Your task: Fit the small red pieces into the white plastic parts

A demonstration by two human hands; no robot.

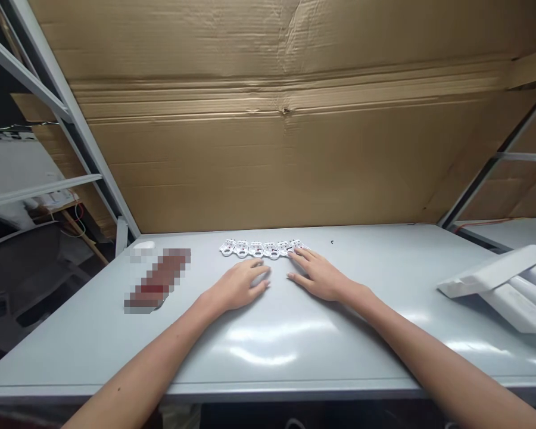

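A row of several small white flat parts point(256, 249) with round holes and reddish marks lies side by side near the back of the table. My left hand point(240, 284) rests just in front of the row's middle, fingers apart and nothing held. At the row's right end is my right hand point(316, 274), fingers spread, its fingertips at the last part and partly covering it. Whether those fingertips press on the part I cannot tell.
The glossy white table point(277, 351) backs onto a cardboard wall point(277, 167). White blocks point(495, 286) are stacked at the right. A blurred-out reddish-brown object point(161, 280) and a small white item point(143, 245) lie left. A tiny dark piece point(332, 242) sits right of the row. Metal posts point(78, 119) flank the table.
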